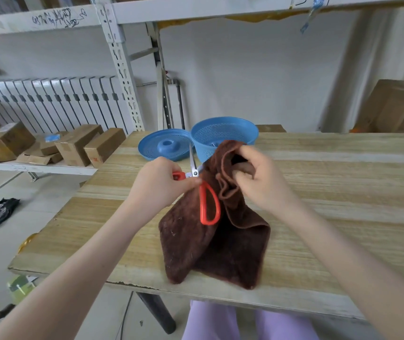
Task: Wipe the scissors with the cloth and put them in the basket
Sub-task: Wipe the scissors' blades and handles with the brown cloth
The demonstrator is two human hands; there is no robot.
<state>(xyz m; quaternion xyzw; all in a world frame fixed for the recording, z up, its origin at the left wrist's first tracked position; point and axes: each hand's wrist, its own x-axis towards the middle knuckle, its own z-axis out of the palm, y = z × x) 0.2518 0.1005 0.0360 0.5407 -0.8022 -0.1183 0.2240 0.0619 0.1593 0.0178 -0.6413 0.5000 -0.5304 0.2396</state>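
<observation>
My left hand (158, 184) grips a pair of scissors (205, 204) with orange-red handles near the pivot. One steel blade points up toward the basket; the other blade is hidden in the cloth. A brown cloth (216, 241) is bunched in my right hand (262, 179), which holds it around that blade, and the rest drapes down onto the wooden table (331, 217). Just behind the hands stands a blue perforated basket (224, 134) near the table's far edge.
A blue perforated lid (164, 147) lies left of the basket. Cardboard boxes (73, 144) sit on a low shelf at the left, with a metal rack upright (122, 77) behind. A large box (397, 106) stands at the far right.
</observation>
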